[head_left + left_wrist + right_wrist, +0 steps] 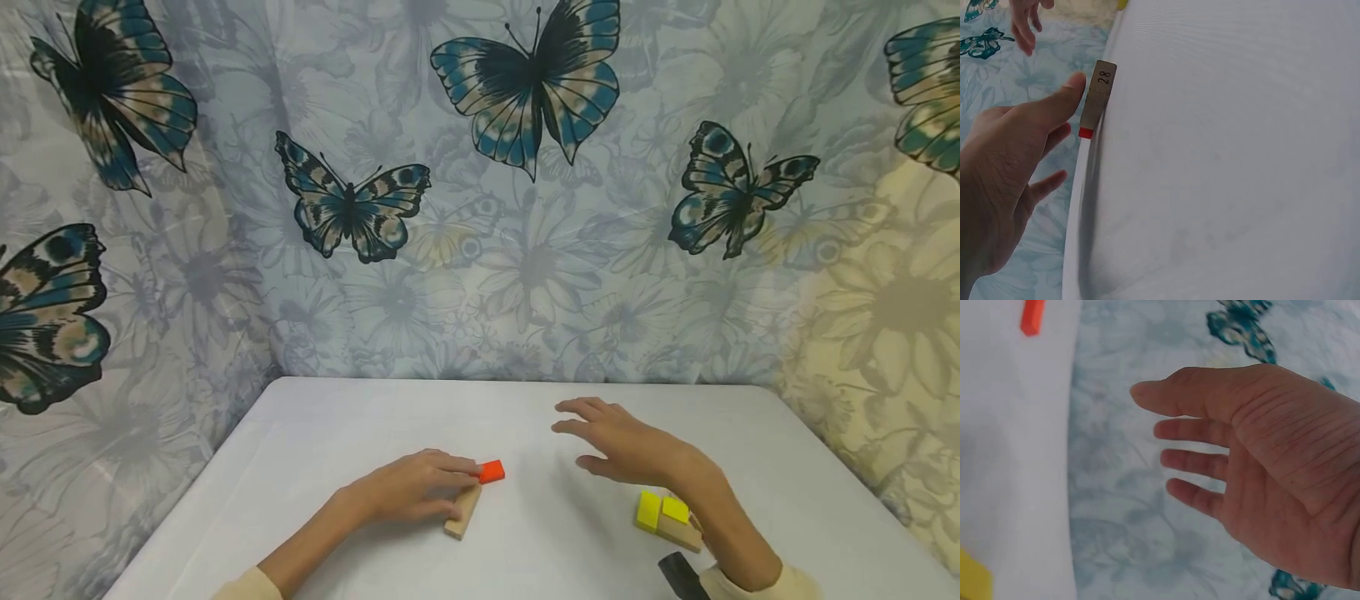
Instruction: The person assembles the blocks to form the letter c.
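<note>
My left hand reaches over a plain wooden block, its fingertips right at the block and at a small red block by the far end. In the left wrist view, the thumb lies close along the wooden block, which is printed with "28", and the red one mostly hides behind it. Held above the table with fingers spread and nothing in it, my right hand is left of its forearm and beyond two yellow blocks. The right wrist view shows its empty palm.
Against the yellow blocks lies another wooden block, partly behind the right forearm. A black object shows at the right sleeve. The white table ends at a butterfly-print cloth at the back and sides.
</note>
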`<state>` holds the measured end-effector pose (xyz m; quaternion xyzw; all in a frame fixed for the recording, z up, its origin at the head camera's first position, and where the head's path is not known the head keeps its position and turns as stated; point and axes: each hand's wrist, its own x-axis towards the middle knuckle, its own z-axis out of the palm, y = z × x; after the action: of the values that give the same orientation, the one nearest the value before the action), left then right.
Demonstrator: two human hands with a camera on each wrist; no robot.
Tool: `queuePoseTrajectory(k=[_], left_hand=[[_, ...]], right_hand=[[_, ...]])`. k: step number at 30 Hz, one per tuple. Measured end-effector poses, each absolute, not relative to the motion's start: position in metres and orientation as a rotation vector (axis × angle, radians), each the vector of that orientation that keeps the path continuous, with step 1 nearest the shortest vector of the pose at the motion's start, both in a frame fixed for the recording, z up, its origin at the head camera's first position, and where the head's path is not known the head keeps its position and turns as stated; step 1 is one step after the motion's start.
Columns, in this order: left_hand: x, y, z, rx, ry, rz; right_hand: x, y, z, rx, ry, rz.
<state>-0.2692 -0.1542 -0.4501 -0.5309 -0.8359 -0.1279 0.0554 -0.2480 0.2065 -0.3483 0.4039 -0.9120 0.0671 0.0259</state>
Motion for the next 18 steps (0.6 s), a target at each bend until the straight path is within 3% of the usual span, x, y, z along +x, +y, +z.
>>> queuePoseTrajectory(k=[9,18], left_hand=[[-0.271,-0.160,-0.452,-1.647,-2.552,-0.480],[-0.271,-0.161,-0.455,-1.678,-2.594,-0.535]], right_hand=[[-0.238,0.270,-0.332,0.974,-2.889,0.388],[-0.237,0.281,-0.331,0.940,-2.869,0.391]])
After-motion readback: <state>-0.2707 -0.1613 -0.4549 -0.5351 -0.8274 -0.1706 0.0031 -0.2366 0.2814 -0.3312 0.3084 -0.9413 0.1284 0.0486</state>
